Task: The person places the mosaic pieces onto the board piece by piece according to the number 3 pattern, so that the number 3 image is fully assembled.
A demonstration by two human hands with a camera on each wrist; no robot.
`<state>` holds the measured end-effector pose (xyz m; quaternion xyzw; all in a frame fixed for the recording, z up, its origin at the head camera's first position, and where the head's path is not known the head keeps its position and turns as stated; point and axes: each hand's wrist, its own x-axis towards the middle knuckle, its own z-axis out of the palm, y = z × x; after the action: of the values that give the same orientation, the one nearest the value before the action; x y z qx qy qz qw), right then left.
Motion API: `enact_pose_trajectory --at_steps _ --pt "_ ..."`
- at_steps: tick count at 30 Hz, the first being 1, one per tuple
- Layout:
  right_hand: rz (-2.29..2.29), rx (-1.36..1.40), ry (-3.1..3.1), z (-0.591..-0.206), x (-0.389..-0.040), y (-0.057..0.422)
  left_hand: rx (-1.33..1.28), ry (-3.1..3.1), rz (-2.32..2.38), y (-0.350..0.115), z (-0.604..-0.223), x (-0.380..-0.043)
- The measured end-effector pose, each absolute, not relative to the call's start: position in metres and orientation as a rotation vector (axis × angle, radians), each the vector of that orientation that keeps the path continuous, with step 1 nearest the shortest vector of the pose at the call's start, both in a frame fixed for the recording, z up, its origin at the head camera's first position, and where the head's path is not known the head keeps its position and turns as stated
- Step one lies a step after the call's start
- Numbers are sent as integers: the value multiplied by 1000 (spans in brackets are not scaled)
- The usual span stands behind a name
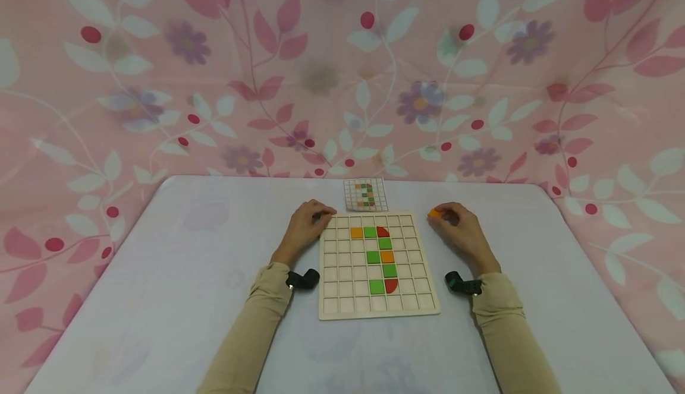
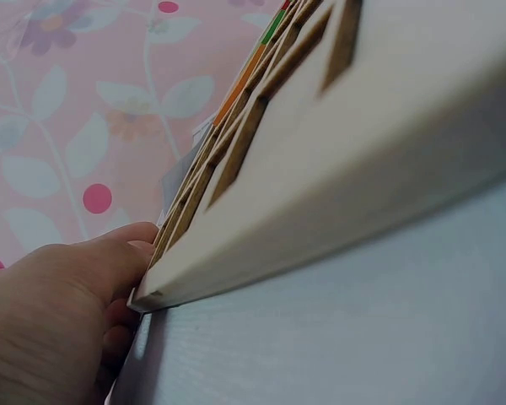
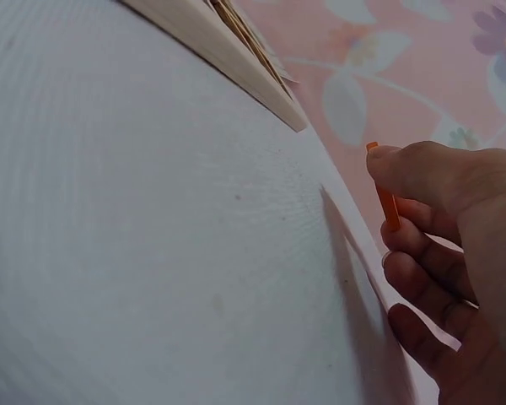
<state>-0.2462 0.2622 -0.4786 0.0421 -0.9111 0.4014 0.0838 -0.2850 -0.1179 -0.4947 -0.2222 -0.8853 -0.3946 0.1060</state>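
A light wooden grid board (image 1: 380, 315) lies in the middle of the table, with green, orange and red tiles set in some of its squares. My left hand (image 1: 306, 227) holds the board's far left corner; the left wrist view shows the thumb against the edge and other fingers (image 2: 118, 342) partly hidden behind the corner. Right of the board, my right hand (image 1: 461, 230) pinches an orange tile (image 1: 434, 213). Seen from the right wrist, this thin tile (image 3: 386, 202) is held edge-on between thumb and fingers, above the table surface.
Behind the board a small printed card (image 1: 351, 204) shows a grid with a similar coloured pattern. White cloth covers the table (image 1: 176, 299). A pink floral curtain (image 1: 342, 73) hangs behind it. Each wrist wears a dark strap-on camera (image 1: 302, 279).
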Motion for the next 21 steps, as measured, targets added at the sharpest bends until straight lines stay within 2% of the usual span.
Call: enact_pose_trajectory --at_steps 21 --pt "1158 272 -2841 -468 -243 252 -662 -2583 -1171 -117 -494 -283"
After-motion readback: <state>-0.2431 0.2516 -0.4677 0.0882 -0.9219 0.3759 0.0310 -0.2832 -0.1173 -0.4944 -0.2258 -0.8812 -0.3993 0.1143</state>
